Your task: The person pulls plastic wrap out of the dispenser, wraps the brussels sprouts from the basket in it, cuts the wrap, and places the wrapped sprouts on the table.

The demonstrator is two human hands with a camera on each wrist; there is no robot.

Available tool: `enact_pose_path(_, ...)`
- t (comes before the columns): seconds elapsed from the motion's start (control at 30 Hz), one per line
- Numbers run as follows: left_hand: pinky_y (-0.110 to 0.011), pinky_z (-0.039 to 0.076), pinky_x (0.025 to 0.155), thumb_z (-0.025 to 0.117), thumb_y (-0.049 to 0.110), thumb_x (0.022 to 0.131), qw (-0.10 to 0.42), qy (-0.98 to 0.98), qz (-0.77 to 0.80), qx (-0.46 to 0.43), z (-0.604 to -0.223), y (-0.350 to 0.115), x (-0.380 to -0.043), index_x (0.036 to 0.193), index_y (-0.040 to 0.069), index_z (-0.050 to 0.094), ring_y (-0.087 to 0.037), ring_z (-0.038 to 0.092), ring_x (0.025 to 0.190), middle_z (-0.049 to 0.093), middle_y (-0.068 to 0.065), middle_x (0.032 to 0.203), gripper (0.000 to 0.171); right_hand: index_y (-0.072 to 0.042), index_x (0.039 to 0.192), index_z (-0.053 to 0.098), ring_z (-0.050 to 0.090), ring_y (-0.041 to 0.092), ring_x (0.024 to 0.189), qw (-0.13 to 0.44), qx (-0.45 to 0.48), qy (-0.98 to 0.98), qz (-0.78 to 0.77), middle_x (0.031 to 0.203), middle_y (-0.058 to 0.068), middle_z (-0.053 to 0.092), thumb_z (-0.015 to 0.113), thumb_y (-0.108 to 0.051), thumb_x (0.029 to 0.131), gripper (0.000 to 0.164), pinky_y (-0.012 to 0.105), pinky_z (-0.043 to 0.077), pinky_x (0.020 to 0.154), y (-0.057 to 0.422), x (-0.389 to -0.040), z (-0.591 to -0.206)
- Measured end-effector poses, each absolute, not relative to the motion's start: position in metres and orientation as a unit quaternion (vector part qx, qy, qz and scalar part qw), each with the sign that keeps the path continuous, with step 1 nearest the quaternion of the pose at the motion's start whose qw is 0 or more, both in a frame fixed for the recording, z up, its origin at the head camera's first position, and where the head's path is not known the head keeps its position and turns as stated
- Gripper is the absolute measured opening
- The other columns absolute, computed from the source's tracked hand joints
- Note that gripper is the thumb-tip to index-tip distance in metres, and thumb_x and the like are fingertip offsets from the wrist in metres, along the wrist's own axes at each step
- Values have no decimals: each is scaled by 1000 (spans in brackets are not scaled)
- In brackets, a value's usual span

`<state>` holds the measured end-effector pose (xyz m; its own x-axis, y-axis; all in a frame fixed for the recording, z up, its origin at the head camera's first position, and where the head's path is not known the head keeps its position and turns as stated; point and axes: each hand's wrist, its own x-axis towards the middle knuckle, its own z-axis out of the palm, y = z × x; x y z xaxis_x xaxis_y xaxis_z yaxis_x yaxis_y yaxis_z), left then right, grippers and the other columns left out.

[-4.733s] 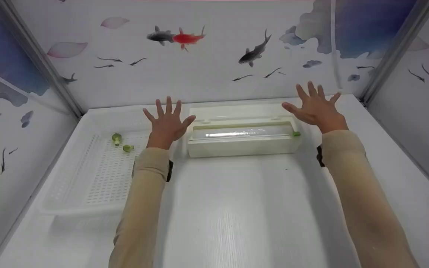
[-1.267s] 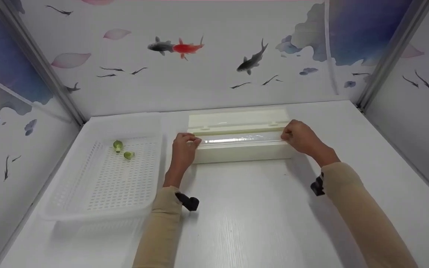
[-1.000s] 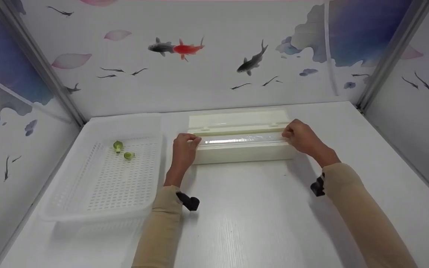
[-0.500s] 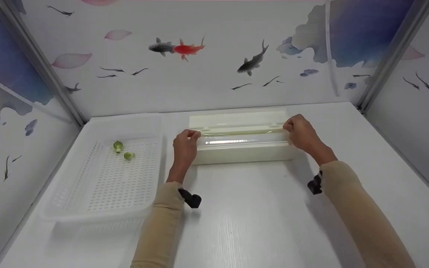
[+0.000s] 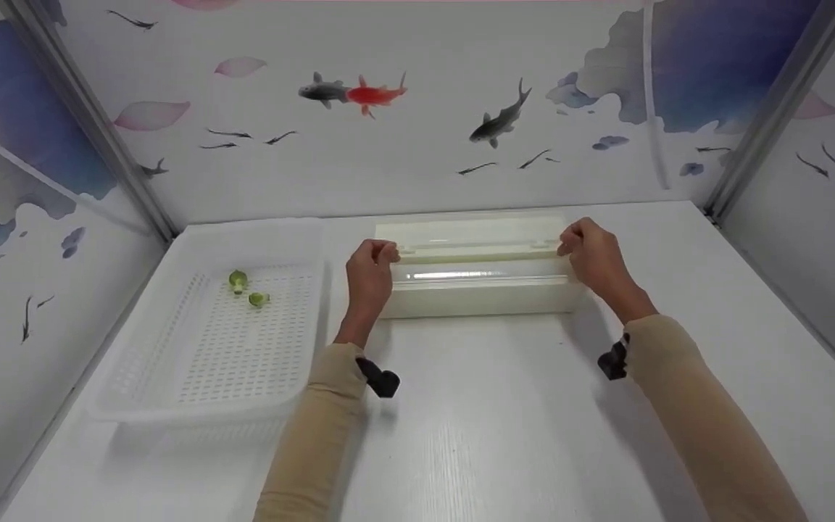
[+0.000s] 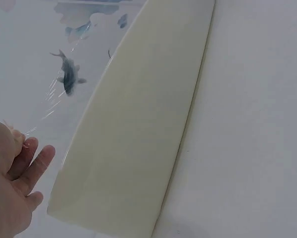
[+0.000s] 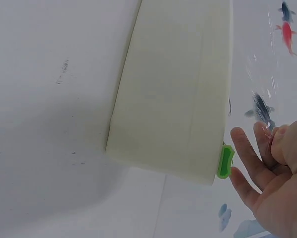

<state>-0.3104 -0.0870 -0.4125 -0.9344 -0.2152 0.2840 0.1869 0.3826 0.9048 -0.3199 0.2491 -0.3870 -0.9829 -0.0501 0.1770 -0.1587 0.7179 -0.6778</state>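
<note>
Evidently both of my hands are at the wrap box [image 5: 479,301], one at each end. My left hand [image 5: 370,279], at the box's left end, pinches an edge of clear film [image 6: 50,105] between thumb and forefinger, the other fingers loosely apart. My right hand [image 5: 595,254], at the box's right end, pinches the same film likewise, remaining fingers spread. The film runs between them above the box, showing mainly as bright streaks. Box pale cream, lid [image 5: 468,230] tipped back on its far side. Green tab [image 7: 225,162] at the box's right end, just beside my right fingers; contact, cannot tell. Left of the box, a white slotted basket [image 5: 243,370], holding two small green vegetable pieces [image 5: 238,281]. Under the box, a white counter [image 5: 490,420]. Behind the box, a pale wall [image 5: 417,167] printed with grey and red fish.
</note>
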Motion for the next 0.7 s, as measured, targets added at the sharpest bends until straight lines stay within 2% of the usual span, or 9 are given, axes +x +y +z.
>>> enact_pose_path(0.1,-34,57,87,54,15,104,185,-803,-566,8,-410,-84,-311,109,-1,64,-25,70,96,71,-16,101,19,4,115,52,67,35,106,79,50,-915,391,108,22,65,37,-12,109,23,16,43,64,250,-319,-386)
enact_pose_path(0.2,-32,58,84,54,14,104,187,-799,-571,15,-408,-83,-310,109,-1,63,-23,70,93,70,-14,100,18,3,116,52,68,34,104,83,50,-911,400,107,20,63,37,-15,109,25,15,43,65,250,-318,-383)
enact_pose_path(0.3,-30,58,84,53,15,105,182,-795,-579,16,-404,-82,-309,110,-1,63,-23,70,93,69,-15,100,20,4,116,52,69,35,102,92,55,-909,403,105,19,62,38,-19,110,28,20,48,73,251,-318,-380)
enact_pose_path(0.5,-31,59,83,55,17,104,180,-790,-587,18,-391,-82,-308,112,-2,64,-25,70,93,69,-16,102,22,4,117,52,68,34,102,92,47,-898,428,105,17,59,39,-23,109,31,42,55,97,252,-319,-374)
enact_pose_path(0.57,-30,59,82,55,16,104,179,-790,-586,19,-386,-83,-309,113,-2,64,-24,70,93,69,-16,102,22,3,117,53,69,32,101,93,40,-896,433,105,16,59,40,-24,109,30,43,56,98,252,-319,-371)
enact_pose_path(0.7,-29,59,82,55,15,104,167,-790,-589,24,-375,-84,-309,113,-2,64,-24,70,92,69,-16,102,22,1,117,55,70,20,92,101,26,-896,432,104,14,61,42,-23,108,29,35,59,91,252,-320,-364)
